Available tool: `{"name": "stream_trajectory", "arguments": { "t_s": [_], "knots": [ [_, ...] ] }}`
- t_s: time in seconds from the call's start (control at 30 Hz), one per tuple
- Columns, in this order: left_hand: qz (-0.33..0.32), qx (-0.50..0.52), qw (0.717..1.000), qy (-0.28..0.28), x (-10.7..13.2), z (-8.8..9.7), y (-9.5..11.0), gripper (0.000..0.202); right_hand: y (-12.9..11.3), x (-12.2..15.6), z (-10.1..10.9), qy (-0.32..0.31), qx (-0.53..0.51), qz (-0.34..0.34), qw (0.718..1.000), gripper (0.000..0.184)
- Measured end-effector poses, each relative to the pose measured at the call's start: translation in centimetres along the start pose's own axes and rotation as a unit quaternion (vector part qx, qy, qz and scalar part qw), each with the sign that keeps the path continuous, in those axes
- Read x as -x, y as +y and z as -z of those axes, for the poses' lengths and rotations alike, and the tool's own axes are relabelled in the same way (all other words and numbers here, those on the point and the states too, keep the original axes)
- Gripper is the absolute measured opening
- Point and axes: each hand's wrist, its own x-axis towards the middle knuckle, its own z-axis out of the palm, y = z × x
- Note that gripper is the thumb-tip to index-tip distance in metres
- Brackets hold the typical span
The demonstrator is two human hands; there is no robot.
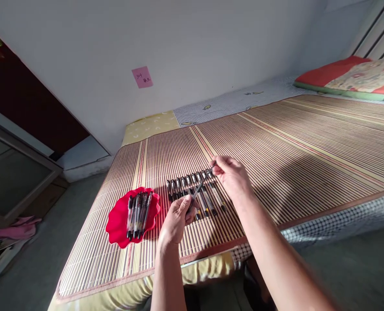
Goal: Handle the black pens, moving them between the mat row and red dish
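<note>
A slim dark pen [199, 187] slants between my two hands above the mat. My left hand [176, 218] is closed on its lower end, thumb on top. At its upper end, my right hand [233, 173] pinches the pen between thumb and fingertips. Beneath the hands, several clear-barrelled pens with black caps [183, 181] lie side by side in a row, caps toward the wall. My left hand hides part of that row. To the left, a red scalloped plate [114, 226] holds a bunch of similar pens [138, 215].
A striped bamboo mat [263, 155] covers the bed, its front edge close to my forearms. At the far right lies a red and floral pillow [350, 77]. A pink note [142, 77] is stuck on the wall. A glass-panelled door [13, 172] stands at left.
</note>
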Motion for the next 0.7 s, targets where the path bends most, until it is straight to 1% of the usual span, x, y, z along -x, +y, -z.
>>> {"name": "stream_trajectory", "arguments": {
  "t_s": [0.07, 0.17, 0.27, 0.33, 0.37, 0.4, 0.47, 0.5, 0.57, 0.6, 0.7],
  "knots": [
    [-0.008, -0.017, 1.000, 0.012, 0.0, 0.4, 0.0, 0.051, -0.2, -0.5, 0.4, 0.033, -0.024, 0.018, 0.999, 0.034],
    [-0.019, -0.043, 0.998, 0.043, 0.1, 1.0, -0.1, 0.051, -0.4, -1.2, 0.7, 0.048, -0.038, 0.022, 0.998, 0.032],
    [0.007, -0.095, 0.995, 0.028, 0.3, 1.6, -0.2, 0.051, -0.6, -1.6, 0.9, 0.103, -0.062, 0.057, 0.991, 0.030],
    [0.012, -0.102, 0.994, 0.035, 0.3, 1.9, 0.0, 0.051, -0.7, -1.7, 1.2, 0.128, -0.069, 0.073, 0.987, 0.029],
    [0.000, -0.090, 0.995, 0.053, 0.3, 1.9, 0.1, 0.051, -0.6, -1.7, 1.2, 0.122, -0.063, 0.069, 0.988, 0.028],
    [-0.018, -0.072, 0.994, 0.077, 0.2, 1.8, 0.2, 0.052, -0.5, -1.6, 1.2, 0.104, -0.052, 0.058, 0.992, 0.027],
    [-0.050, -0.036, 0.991, 0.117, 0.0, 1.4, 0.4, 0.052, 0.0, -1.1, 0.7, 0.038, -0.025, 0.020, 0.999, 0.028],
    [-0.057, -0.026, 0.990, 0.128, -0.2, 1.2, 0.4, 0.052, 0.5, -0.7, 0.3, 0.002, -0.013, 0.002, 1.000, 0.029],
    [-0.054, -0.027, 0.990, 0.126, -0.3, 0.7, 0.3, 0.051, 1.4, 0.2, -0.8, -0.051, 0.006, -0.020, 0.998, 0.032],
    [-0.051, -0.032, 0.991, 0.120, -0.3, 0.5, 0.2, 0.050, 1.8, 0.6, -1.4, -0.067, 0.013, -0.027, 0.997, 0.033],
    [-0.051, -0.037, 0.992, 0.107, -0.3, 0.4, -0.3, 0.049, 2.6, 1.6, -2.7, -0.081, 0.025, -0.042, 0.996, 0.034]
  ]
}}
